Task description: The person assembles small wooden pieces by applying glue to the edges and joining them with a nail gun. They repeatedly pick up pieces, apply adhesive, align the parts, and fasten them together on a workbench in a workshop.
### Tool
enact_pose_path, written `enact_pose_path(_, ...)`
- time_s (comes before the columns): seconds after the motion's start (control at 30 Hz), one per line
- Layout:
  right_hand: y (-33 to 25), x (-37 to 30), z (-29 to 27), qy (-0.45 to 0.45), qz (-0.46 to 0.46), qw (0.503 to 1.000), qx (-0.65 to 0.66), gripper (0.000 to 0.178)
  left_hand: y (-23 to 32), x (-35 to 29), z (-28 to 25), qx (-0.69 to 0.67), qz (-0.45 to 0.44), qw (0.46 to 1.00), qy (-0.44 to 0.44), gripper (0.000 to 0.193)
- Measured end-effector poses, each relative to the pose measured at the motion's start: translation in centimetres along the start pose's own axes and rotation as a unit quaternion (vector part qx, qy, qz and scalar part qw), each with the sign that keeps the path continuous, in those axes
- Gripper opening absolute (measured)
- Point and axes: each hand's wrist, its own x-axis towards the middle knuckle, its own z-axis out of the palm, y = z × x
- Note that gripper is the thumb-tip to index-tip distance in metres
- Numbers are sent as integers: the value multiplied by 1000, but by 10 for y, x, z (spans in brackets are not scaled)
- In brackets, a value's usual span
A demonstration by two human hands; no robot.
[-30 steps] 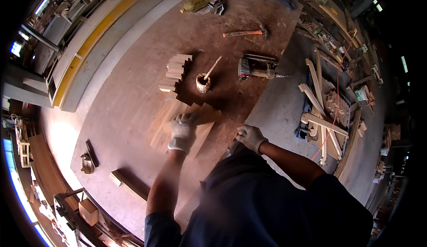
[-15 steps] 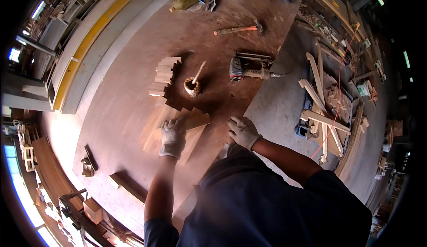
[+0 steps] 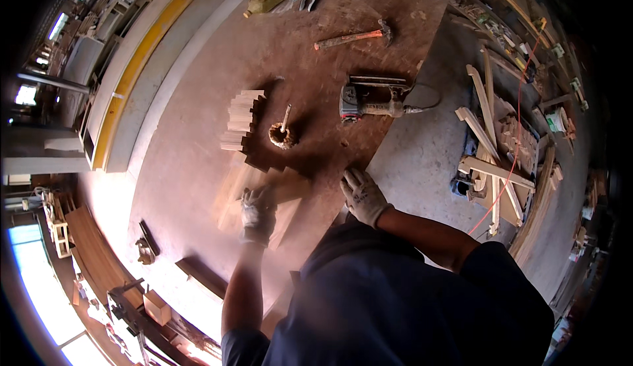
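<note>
My left hand [image 3: 258, 216], in a pale work glove, rests over the near end of several flat wooden boards [image 3: 293, 186]. Its fingers are slightly bent and apart, and I see nothing gripped in them; the thumb side is blurred. At the right edge of the table my right hand [image 3: 364, 198], also gloved, has its fingers stretched out and holds nothing. Just beyond the boards is a stack of short wooden strips [image 3: 241, 121] with stepped ends. Beside it stands a small crusted pot [image 3: 281, 137] with a stick [image 3: 287, 117] leaning in it.
A nail gun [image 3: 372, 104] with a hose lies near the table's right edge, a hammer [image 3: 353, 38] beyond it. Farther off are a yellowish bottle [image 3: 269, 0] and wood blocks. A small hand plane [image 3: 146, 247] sits at the left. Timber lengths [image 3: 491, 162] are piled off the right side.
The view has shifted slightly. My right hand's fingers have straightened and lifted outward. My left hand stays over the boards, drawn a little nearer.
</note>
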Motion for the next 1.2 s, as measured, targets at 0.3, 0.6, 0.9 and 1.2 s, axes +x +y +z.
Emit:
enact_pose_path(0.3, -62, 24, -92, -177, 81, 980, 36, 77, -11, -5, 9, 29, 10, 999, 9, 61)
enact_pose_path(0.6, -12, 4, -7, -45, 2, 999, -18, 81, -25, 28, -35, -107, -185, 969, 124, 78)
enact_pose_path(0.9, -18, 6, -13, -45, 16, 999, -4, 81, -56, 117, -31, -8, -370, 928, 40, 104)
enact_pose_path(1.2, -16, 1, -6, -46, 30, 998, 0, 80, -70, 106, 16, 44, -379, 924, 34, 90)
